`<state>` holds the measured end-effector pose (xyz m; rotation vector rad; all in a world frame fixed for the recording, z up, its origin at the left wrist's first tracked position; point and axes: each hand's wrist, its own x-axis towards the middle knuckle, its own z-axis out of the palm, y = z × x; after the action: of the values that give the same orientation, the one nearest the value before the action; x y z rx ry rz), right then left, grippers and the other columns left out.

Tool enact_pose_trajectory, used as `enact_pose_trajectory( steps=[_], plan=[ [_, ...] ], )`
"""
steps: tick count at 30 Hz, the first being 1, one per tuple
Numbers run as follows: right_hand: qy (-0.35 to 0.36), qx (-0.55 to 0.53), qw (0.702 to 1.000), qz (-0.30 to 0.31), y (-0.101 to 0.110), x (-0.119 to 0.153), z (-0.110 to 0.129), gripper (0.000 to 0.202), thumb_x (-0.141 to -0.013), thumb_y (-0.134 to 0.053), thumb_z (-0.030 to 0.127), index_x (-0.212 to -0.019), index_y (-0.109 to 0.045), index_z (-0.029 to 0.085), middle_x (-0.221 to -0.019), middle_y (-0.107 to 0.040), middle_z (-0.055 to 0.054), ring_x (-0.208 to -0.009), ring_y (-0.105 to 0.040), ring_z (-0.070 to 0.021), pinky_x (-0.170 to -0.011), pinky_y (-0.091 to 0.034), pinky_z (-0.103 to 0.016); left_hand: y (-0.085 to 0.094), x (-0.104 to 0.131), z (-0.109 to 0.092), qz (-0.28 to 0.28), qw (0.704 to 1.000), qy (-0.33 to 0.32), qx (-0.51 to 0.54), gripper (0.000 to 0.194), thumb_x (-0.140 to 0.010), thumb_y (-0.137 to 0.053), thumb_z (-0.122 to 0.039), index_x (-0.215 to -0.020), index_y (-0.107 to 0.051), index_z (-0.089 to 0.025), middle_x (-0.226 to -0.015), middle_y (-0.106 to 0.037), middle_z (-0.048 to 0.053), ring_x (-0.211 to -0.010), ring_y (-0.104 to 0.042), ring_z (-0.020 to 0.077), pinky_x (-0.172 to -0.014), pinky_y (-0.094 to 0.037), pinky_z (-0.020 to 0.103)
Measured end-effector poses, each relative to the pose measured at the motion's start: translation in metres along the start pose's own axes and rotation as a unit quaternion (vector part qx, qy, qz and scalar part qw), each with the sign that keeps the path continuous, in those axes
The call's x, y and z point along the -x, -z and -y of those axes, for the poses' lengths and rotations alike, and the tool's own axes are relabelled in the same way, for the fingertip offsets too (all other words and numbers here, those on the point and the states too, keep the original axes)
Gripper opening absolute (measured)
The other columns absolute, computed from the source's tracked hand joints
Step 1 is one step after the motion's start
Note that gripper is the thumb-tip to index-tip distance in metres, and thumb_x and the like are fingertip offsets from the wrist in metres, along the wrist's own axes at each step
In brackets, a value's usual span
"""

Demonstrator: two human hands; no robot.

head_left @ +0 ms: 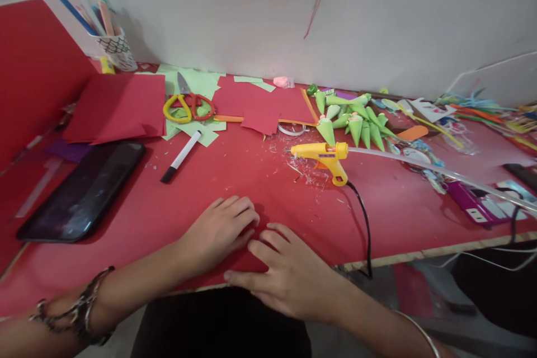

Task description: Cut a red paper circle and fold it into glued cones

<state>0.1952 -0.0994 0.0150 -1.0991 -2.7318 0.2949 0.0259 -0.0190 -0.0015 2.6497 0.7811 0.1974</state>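
My left hand (222,232) rests on the red table (201,179) near its front edge, fingers slightly curled and apart, holding nothing. Just to its right, my right hand (285,274) lies over the table edge with its fingers spread, also with nothing in it. The two hands are close, with a small gap between their fingertips. Beyond them sits a yellow glue gun (325,154) on its side, a long clear glue stick (436,168) running out of its back. A white marker with a black cap (181,156) lies beyond my left hand.
A black phone (84,193) lies at left. Behind are red paper (121,106), scissors (188,103), green paper scraps (205,137) and green paper cones (364,128). A patterned pen cup (117,51) stands at back left. A purple power strip (470,204) and black cord (364,218) are at right.
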Motion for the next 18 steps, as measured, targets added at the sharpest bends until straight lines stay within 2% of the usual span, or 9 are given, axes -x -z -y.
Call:
enact_pose_trajectory(
  steps=[4, 7, 10, 12, 14, 16, 18],
  plan=[
    [-0.063, -0.022, 0.997, -0.039, 0.006, 0.004, -0.016, 0.032, -0.087, -0.042, 0.022, -0.117, -0.053, 0.022, -0.104, -0.056, -0.007, -0.094, -0.049, -0.0172, -0.082, -0.042, -0.033, 0.004, 0.0, 0.005, -0.014, 0.999, -0.023, 0.037, 0.014, -0.084, -0.041, -0.016, -0.089, -0.054, -0.018, -0.088, -0.055, 0.003, -0.08, -0.051, 0.0158, -0.071, -0.043, 0.029],
    [-0.08, 0.01, 0.995, -0.062, 0.005, 0.01, -0.024, 0.03, -0.086, -0.045, 0.018, -0.114, -0.056, 0.02, -0.107, -0.057, -0.008, -0.099, -0.05, -0.0187, -0.084, -0.044, -0.034, 0.007, 0.003, 0.008, -0.051, 0.998, -0.033, 0.028, 0.024, -0.085, -0.033, -0.009, -0.096, -0.053, -0.017, -0.096, -0.054, 0.006, -0.085, -0.052, 0.0158, -0.075, -0.044, 0.03],
    [-0.099, 0.036, 0.993, -0.06, 0.0, 0.012, -0.019, 0.031, -0.085, -0.047, 0.019, -0.114, -0.056, 0.018, -0.107, -0.058, -0.01, -0.096, -0.052, -0.0208, -0.081, -0.047, -0.036, 0.01, 0.009, 0.005, -0.089, 0.995, -0.033, -0.024, 0.024, -0.084, -0.036, -0.01, -0.099, -0.053, -0.018, -0.103, -0.054, 0.007, -0.09, -0.051, 0.0185, -0.078, -0.044, 0.033],
    [-0.132, 0.028, 0.99, -0.05, -0.002, 0.01, -0.011, 0.032, -0.084, -0.049, 0.021, -0.115, -0.055, 0.015, -0.105, -0.057, -0.011, -0.093, -0.053, -0.0218, -0.077, -0.049, -0.036, 0.012, 0.013, 0.0, -0.079, 0.994, -0.049, -0.063, 0.019, -0.083, -0.045, -0.019, -0.099, -0.055, -0.017, -0.103, -0.056, 0.008, -0.088, -0.052, 0.0211, -0.076, -0.044, 0.036],
    [-0.161, -0.005, 0.986, -0.032, -0.002, 0.007, -0.006, 0.034, -0.084, -0.049, 0.023, -0.116, -0.053, 0.012, -0.101, -0.057, -0.011, -0.088, -0.054, -0.021, -0.074, -0.05, -0.035, 0.012, 0.016, -0.003, -0.049, 0.993, -0.061, -0.086, 0.023, -0.079, -0.053, -0.026, -0.1, -0.055, -0.017, -0.104, -0.057, 0.008, -0.088, -0.053, 0.0231, -0.075, -0.045, 0.038],
    [-0.171, -0.047, 0.984, -0.019, 0.001, 0.005, -0.006, 0.034, -0.085, -0.048, 0.022, -0.117, -0.052, 0.013, -0.098, -0.057, -0.009, -0.087, -0.054, -0.019, -0.075, -0.05, -0.033, 0.012, 0.017, -0.003, -0.03, 0.993, -0.058, -0.095, 0.025, -0.079, -0.055, -0.026, -0.103, -0.056, -0.018, -0.105, -0.058, 0.007, -0.089, -0.054, 0.0231, -0.074, -0.045, 0.037],
    [-0.165, -0.069, 0.984, -0.023, 0.006, 0.004, -0.012, 0.032, -0.085, -0.047, 0.02, -0.117, -0.052, 0.016, -0.105, -0.055, -0.008, -0.095, -0.053, -0.0182, -0.082, -0.048, -0.033, 0.012, 0.017, 0.001, -0.023, 0.993, -0.057, -0.097, 0.023, -0.082, -0.05, -0.021, -0.105, -0.056, -0.021, -0.105, -0.06, 0.005, -0.09, -0.055, 0.0213, -0.076, -0.045, 0.036]
  ],
)
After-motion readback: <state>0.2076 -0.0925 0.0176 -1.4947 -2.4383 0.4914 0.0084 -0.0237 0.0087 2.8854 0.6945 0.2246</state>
